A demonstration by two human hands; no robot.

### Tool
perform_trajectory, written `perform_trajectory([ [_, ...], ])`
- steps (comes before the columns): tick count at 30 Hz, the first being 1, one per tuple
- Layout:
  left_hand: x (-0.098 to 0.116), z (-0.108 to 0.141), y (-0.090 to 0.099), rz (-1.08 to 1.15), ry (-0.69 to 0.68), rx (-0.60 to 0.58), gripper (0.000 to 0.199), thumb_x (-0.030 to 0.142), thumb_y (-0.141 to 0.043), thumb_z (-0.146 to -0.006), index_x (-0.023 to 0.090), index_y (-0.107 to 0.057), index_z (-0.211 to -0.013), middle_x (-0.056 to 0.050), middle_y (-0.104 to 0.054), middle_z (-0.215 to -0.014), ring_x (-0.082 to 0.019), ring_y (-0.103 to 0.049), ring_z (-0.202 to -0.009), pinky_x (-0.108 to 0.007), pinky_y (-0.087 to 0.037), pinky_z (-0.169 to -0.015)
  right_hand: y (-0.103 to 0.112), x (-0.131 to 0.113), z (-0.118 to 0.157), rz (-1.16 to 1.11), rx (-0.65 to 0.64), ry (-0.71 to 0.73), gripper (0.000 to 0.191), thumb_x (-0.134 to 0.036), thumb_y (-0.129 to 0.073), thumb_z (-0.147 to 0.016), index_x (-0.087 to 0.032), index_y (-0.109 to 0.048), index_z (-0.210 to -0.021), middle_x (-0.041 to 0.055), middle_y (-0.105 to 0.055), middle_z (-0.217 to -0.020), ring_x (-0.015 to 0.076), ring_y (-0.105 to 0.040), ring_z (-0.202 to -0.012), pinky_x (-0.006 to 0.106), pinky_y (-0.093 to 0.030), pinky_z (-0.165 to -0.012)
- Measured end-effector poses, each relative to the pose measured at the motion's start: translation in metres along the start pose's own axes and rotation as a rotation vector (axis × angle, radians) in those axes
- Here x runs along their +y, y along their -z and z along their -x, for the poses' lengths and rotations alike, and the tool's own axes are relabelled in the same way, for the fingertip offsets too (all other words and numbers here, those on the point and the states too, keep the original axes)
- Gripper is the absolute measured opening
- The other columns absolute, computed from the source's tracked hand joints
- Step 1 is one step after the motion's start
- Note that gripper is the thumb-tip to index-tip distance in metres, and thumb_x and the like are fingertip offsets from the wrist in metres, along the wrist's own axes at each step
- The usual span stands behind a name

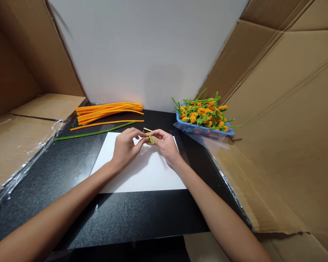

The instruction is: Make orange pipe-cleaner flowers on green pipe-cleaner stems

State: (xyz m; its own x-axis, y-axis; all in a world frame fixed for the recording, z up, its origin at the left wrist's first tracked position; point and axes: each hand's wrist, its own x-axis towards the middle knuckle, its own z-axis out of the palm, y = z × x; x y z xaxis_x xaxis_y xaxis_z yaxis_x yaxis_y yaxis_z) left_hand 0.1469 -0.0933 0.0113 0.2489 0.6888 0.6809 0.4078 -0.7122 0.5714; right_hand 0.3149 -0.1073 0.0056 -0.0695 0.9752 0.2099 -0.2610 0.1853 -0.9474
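So both hands, left and right, have their grip pinched on a little orange-and-green fuzzy piece, right above the white sheet.

i can't read any text, label, brand, number or sign on anything before me, though the far cardboard is perhaps too blurred to tell.

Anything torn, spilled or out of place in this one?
No spill shows. The cardboard flap at lower right has a ragged edge, perhaps torn. The blue basket is heaped, green stems poking past its rim. Fingers partly hide the small orange-and-green piece, so its condition is unclear.
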Motion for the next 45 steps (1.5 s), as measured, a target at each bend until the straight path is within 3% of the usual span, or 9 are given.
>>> perform_trajectory([
  [4,0.002,0.003,0.0,-0.2,-0.124,0.015,0.014,0.02,-0.057,-0.09,0.018,-0.07,-0.085,-0.006,-0.07,-0.085,-0.016,-0.06,-0.075,-0.026,-0.041,-0.061,-0.005,0.002,0.002,0.081,0.019,0.085,0.018,-0.035,-0.076,-0.079,-0.02,-0.068,-0.084,-0.0005,-0.07,-0.082,0.013,-0.069,-0.073,0.03,-0.061,-0.077],
  [7,0.005,0.003,0.0,-0.192,-0.08,0.01,0.016,0.018,-0.053,-0.088,0.017,-0.067,-0.081,-0.006,-0.068,-0.082,-0.017,-0.058,-0.074,-0.027,-0.04,-0.062,-0.011,0.005,0.005,0.176,0.07,0.186,0.009,-0.029,-0.07,-0.084,-0.02,-0.068,-0.084,0.0012,-0.072,-0.086,0.0143,-0.07,-0.077,0.032,-0.062,-0.079],
  [14,0.018,-0.01,0.0,0.598,0.693,-0.219,0.017,0.032,-0.064,-0.07,0.016,-0.06,-0.066,0.0,-0.053,-0.063,-0.011,-0.041,-0.056,-0.024,-0.028,-0.053,-0.013,0.002,0.014,0.68,0.159,0.594,0.02,-0.012,-0.054,-0.092,-0.023,-0.071,-0.093,0.006,-0.073,-0.109,0.0187,-0.071,-0.101,0.032,-0.06,-0.088],
  [19,0.022,-0.018,0.007,0.818,0.882,-0.314,0.016,0.028,-0.068,-0.057,0.014,-0.06,-0.06,0.0,-0.047,-0.061,-0.01,-0.037,-0.058,-0.024,-0.023,-0.053,-0.012,-0.004,0.015,0.809,0.116,0.765,0.023,-0.011,-0.051,-0.094,-0.023,-0.071,-0.097,0.0064,-0.073,-0.115,0.0176,-0.07,-0.106,0.031,-0.058,-0.091],
  [22,0.018,-0.019,0.008,0.698,0.838,-0.265,0.018,0.03,-0.069,-0.06,0.015,-0.063,-0.063,0.001,-0.049,-0.061,-0.01,-0.036,-0.056,-0.024,-0.023,-0.052,-0.012,0.002,0.013,0.657,0.143,0.642,0.018,-0.015,-0.055,-0.093,-0.023,-0.072,-0.095,0.0064,-0.073,-0.112,0.0186,-0.07,-0.105,0.031,-0.059,-0.088],
  [27,0.01,-0.013,0.001,0.517,0.566,-0.105,0.025,0.039,-0.075,-0.065,0.016,-0.068,-0.069,-0.002,-0.062,-0.069,-0.014,-0.048,-0.065,-0.025,-0.034,-0.059,-0.016,0.009,0.012,0.339,0.171,0.347,0.007,-0.027,-0.066,-0.089,-0.022,-0.068,-0.094,0.0063,-0.073,-0.107,0.0208,-0.071,-0.102,0.036,-0.058,-0.093],
  [33,0.015,-0.007,-0.005,0.642,0.707,-0.071,0.037,0.04,-0.07,-0.072,0.017,-0.051,-0.05,0.004,-0.04,-0.048,-0.008,-0.031,-0.047,-0.024,-0.022,-0.047,-0.018,0.001,0.017,0.474,0.191,0.414,0.005,-0.026,-0.065,-0.089,-0.024,-0.068,-0.086,0.0059,-0.073,-0.115,0.0213,-0.071,-0.103,0.037,-0.058,-0.091],
  [39,0.007,-0.015,0.001,0.656,0.511,-0.112,0.034,0.048,-0.079,-0.068,0.015,-0.071,-0.073,-0.002,-0.064,-0.066,-0.011,-0.049,-0.057,-0.023,-0.036,-0.053,-0.021,-0.003,0.015,0.275,0.227,0.367,0.006,-0.026,-0.072,-0.084,-0.022,-0.068,-0.083,0.0052,-0.075,-0.105,0.0206,-0.072,-0.099,0.038,-0.058,-0.092],
  [45,0.006,-0.009,-0.002,0.335,0.427,-0.005,0.027,0.042,-0.075,-0.075,0.016,-0.07,-0.074,-0.003,-0.067,-0.07,-0.013,-0.052,-0.06,-0.024,-0.034,-0.052,-0.025,-0.005,0.013,0.124,0.211,0.265,0.017,-0.031,-0.08,-0.076,-0.02,-0.067,-0.078,0.0036,-0.073,-0.089,0.0215,-0.071,-0.098,0.038,-0.058,-0.091],
])
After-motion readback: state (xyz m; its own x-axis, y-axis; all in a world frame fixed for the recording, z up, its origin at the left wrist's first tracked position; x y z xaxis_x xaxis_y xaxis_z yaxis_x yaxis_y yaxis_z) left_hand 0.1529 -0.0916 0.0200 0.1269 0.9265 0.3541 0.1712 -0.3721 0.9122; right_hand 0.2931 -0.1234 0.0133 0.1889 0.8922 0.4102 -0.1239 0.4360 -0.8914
